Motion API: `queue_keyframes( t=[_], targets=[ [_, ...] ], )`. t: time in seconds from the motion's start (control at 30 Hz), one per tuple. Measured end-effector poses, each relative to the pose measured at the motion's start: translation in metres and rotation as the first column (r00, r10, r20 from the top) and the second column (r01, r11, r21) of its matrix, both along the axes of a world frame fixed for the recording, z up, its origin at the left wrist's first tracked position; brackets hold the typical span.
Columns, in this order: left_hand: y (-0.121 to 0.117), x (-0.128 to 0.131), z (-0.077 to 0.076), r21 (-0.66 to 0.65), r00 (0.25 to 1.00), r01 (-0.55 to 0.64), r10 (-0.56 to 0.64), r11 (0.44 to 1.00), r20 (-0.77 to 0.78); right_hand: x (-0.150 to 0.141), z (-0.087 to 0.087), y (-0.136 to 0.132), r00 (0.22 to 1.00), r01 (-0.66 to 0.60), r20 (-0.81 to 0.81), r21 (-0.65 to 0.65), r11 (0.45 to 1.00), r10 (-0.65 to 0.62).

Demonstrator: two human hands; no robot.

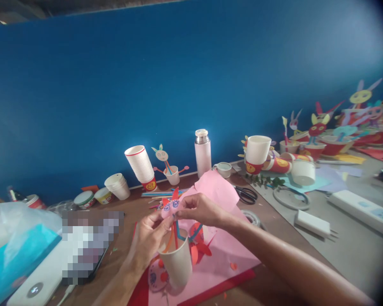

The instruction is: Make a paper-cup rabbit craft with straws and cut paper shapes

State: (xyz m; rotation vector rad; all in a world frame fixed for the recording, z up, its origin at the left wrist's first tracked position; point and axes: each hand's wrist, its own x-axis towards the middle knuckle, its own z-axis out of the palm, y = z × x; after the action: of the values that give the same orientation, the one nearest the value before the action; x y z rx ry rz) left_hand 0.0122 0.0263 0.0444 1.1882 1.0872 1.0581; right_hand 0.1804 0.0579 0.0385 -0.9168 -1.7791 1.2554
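Between my two hands is a pink paper bunny face point(171, 208) with drawn eyes and orange ears, fixed above blue and orange strips. My left hand point(148, 233) pinches its lower left edge, and my right hand point(204, 209) pinches its right edge. The strips run down into a white paper cup point(176, 265) standing upright below. Beside the cup's left side lies another pink paper face point(157, 274). Orange paper petal shapes point(201, 251) lie to its right. Under all this is a pink paper sheet point(226, 272) on a red one point(239, 281).
Behind stand a tall cup stack point(140, 165), a finished cup figure point(171, 175) and a pink thermos point(203, 155). Black scissors point(247, 194), a power strip point(365, 212) and a charger point(312, 224) lie right. A power bank point(47, 272) and plastic bag point(15, 221) are left.
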Motion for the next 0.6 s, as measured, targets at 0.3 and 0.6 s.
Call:
queue_keyframes(
  t=[0.3,0.6],
  targets=[
    [0.003,-0.001,-0.007,-0.057,0.999,-0.033,0.035,0.998,0.039,-0.002,-0.003,0.002,1.0,0.015,0.011,-0.045,0.999,-0.015],
    [0.009,-0.004,-0.004,-0.053,0.992,-0.012,0.019,0.998,0.124,0.009,-0.008,0.012,0.969,-0.13,-0.229,-0.152,0.98,0.092]
  ],
)
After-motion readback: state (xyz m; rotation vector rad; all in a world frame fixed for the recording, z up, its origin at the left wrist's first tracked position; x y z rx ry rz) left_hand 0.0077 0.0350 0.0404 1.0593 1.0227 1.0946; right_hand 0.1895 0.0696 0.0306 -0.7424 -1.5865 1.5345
